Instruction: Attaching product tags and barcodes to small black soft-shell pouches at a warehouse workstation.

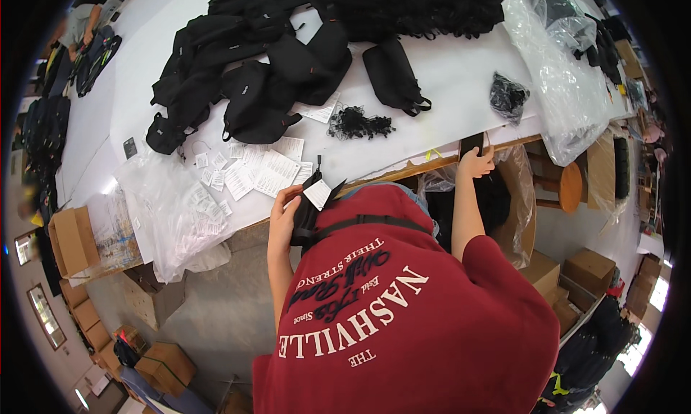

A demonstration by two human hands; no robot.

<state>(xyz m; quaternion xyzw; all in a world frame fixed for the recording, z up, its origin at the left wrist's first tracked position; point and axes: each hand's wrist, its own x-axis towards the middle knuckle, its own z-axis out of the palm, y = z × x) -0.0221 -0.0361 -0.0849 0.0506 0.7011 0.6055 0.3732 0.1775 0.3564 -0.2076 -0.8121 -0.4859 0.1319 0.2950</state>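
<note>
The nearer left hand (283, 209) grips the black pouch (306, 218), lengthwise across the near edge of the table (450, 90); the right hand's (475, 163) grip is unclear.

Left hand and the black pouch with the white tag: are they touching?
Touching. The head view shows the left hand with its fingers against the left side of the black pouch, no gap between them.

Past the hands (476, 163), a tangle (360, 123) interrupts bare tabletop (425, 137).
</note>
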